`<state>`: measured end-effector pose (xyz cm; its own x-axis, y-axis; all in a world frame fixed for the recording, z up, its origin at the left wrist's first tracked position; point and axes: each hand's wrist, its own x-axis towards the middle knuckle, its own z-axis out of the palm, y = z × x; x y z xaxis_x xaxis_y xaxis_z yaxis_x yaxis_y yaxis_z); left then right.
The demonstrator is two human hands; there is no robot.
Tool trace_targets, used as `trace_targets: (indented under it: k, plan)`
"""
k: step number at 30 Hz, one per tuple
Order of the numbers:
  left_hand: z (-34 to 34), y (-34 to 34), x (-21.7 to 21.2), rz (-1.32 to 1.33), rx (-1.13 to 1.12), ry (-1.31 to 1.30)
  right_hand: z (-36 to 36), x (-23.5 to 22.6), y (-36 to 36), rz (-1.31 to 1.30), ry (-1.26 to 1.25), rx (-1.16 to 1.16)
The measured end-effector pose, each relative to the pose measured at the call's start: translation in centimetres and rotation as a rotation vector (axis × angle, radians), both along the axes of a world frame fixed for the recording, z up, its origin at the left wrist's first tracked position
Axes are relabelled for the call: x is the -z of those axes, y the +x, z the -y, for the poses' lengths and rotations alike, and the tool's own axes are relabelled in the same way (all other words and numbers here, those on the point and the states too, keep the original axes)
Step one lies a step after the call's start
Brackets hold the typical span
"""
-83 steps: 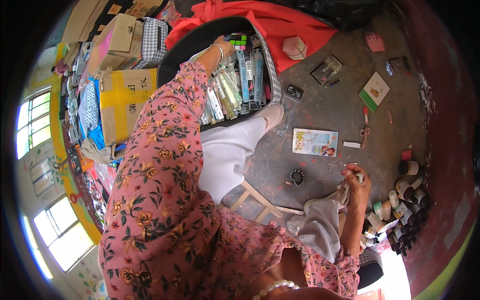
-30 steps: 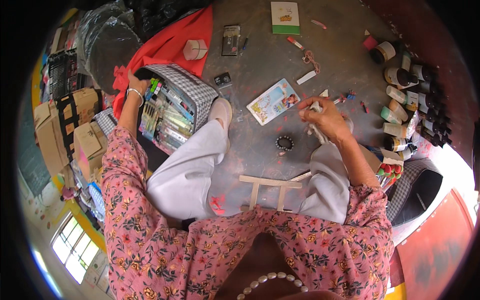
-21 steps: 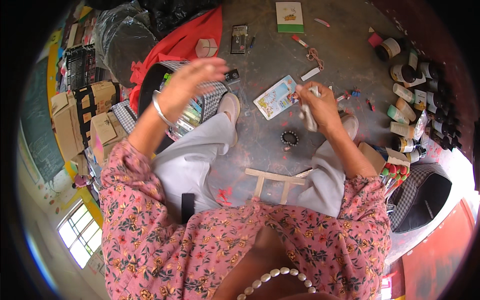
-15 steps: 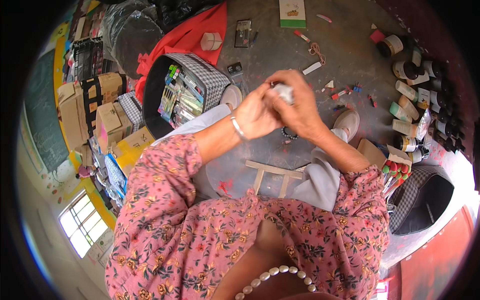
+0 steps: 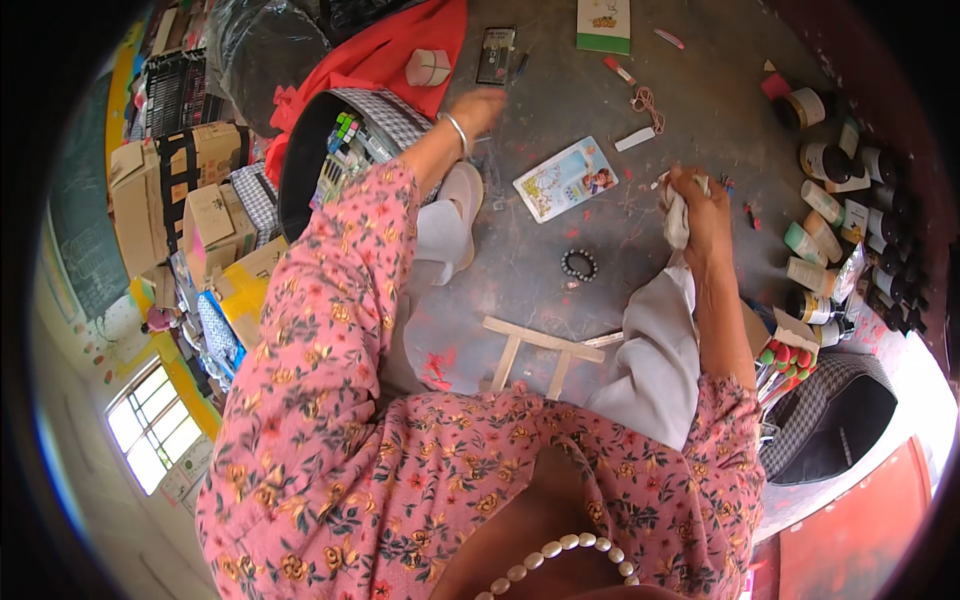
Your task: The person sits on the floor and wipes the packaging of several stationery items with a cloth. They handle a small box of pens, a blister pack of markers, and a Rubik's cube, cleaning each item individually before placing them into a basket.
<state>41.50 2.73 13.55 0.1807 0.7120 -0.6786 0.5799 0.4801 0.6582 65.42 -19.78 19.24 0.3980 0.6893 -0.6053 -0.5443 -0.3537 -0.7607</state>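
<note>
My left hand (image 5: 477,113), with a silver bangle at the wrist, reaches to the floor beside a checked fabric bin. Its fingers are small and partly hidden, so their grip is unclear. My right hand (image 5: 706,207) is closed round a crumpled white cloth (image 5: 676,222), low over the floor near my right knee. Between the hands lies a light blue illustrated booklet (image 5: 567,179), flat on the floor. A dark beaded bracelet (image 5: 579,265) rests nearer to me. Beyond my left hand are a black flat packet (image 5: 496,55) and a dark pen (image 5: 522,65).
The checked bin (image 5: 392,122) on the left holds markers and packets. Cardboard boxes (image 5: 207,160) stack farther left. Several jars and bottles (image 5: 822,203) line the right side. A wooden frame (image 5: 540,335) lies before me. Across the floor are a green-edged booklet (image 5: 604,25) and pink cord (image 5: 648,105).
My hands have parted: the left went far left to the floor, the right moved right with the white cloth. The light blue booklet and the whole bracelet now show between them.
</note>
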Motion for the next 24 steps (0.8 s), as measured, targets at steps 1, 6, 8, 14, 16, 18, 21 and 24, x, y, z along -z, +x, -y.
trace_targets:
  k: [1,6,8,14,16,18,21,24]
  plan:
    - [-2.8,-1.7,3.8,-0.014,0.132,0.319,0.2,-0.1,0.1,0.001,-0.009,-0.033]
    - [-8.6,-2.4,10.5,-0.727,0.733,0.555,0.4,-0.4,-0.3,0.059,-0.041,-0.136]
    - [-9.0,-0.8,11.2,-0.785,0.783,0.402,0.7,-0.2,-0.3,0.084,-0.071,-0.119]
    - [-4.4,-0.4,12.5,-0.877,0.998,0.293,0.4,-0.3,-0.7,0.041,-0.13,-0.153]
    - [-1.5,0.6,12.5,-0.877,1.085,0.31,0.4,-0.1,-0.8,0.046,-0.13,-0.131]
    - [3.0,2.1,8.1,-0.814,1.121,0.274,-0.1,0.0,-1.0,0.048,-0.114,-0.115]
    - [6.5,2.9,7.3,-0.546,1.157,0.021,-0.9,-0.4,-0.9,0.119,-0.184,-0.134]
    - [6.6,0.7,9.4,-0.555,0.764,0.368,-0.6,-0.2,-0.6,0.004,-0.126,-0.134]
